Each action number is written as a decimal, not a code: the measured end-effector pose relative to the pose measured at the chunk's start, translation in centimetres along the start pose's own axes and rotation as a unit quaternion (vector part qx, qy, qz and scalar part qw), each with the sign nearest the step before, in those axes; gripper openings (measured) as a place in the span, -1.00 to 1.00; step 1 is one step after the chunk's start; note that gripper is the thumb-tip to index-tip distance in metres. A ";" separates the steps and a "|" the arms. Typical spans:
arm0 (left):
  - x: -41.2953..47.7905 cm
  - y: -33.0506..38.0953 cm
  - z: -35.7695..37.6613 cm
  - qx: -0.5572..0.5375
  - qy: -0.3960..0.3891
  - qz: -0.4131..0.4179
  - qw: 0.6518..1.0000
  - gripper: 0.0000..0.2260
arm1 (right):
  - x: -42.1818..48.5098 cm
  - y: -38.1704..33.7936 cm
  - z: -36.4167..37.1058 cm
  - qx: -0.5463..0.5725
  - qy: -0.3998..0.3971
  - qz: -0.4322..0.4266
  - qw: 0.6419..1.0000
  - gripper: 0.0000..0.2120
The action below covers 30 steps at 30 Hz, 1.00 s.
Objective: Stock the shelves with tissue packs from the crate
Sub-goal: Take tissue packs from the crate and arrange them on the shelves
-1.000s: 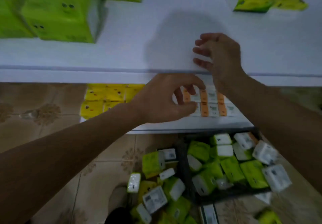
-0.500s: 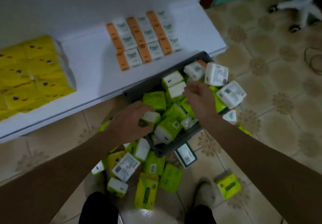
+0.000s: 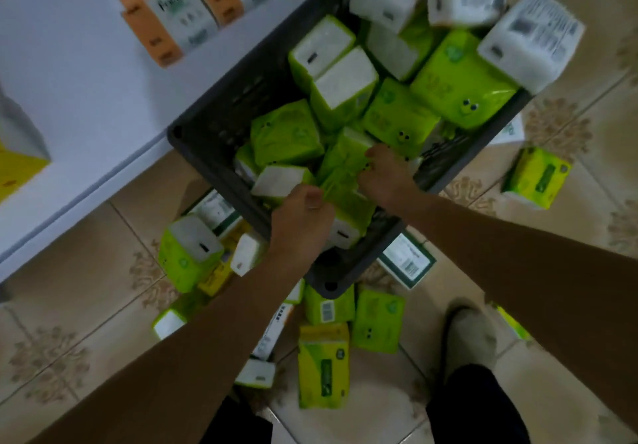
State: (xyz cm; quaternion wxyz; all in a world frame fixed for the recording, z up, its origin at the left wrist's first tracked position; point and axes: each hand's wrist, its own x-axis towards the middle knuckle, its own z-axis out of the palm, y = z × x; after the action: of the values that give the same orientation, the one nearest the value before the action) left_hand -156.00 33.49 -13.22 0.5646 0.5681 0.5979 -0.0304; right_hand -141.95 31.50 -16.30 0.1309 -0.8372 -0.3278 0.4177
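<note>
A dark grey crate (image 3: 221, 122) stands on the tiled floor against the white bottom shelf (image 3: 76, 105), heaped with green and white tissue packs. Both hands reach into its near end. My left hand (image 3: 302, 219) is curled over a green pack (image 3: 348, 198) at the crate's near corner. Just to the right, my right hand (image 3: 383, 174) grips a green pack (image 3: 345, 157), fingers dug in among the packs. Orange-and-white packs (image 3: 186, 12) lie in rows on the shelf behind the crate.
Loose green and yellow packs (image 3: 322, 364) are scattered on the floor in front of the crate, and one (image 3: 537, 178) lies to its right. A yellow pack (image 3: 17, 171) sits at the shelf's left edge. My foot (image 3: 469, 340) stands near the crate.
The view has dropped from the upper shelf down onto the crate. Both hands came down from the shelf edge into the crate and now close on green packs at its near end.
</note>
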 end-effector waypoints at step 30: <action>-9.8 12.7 -8.1 -0.230 0.161 0.022 0.960 -0.54 | -10.0 -12.1 -15.9 0.388 -0.114 -0.011 0.914 -0.71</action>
State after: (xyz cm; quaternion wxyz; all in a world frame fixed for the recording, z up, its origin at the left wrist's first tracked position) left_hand -154.86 37.12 4.38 0.5769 0.4336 0.6589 0.2121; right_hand -139.16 34.86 5.60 0.4116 -0.6636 -0.1615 0.6034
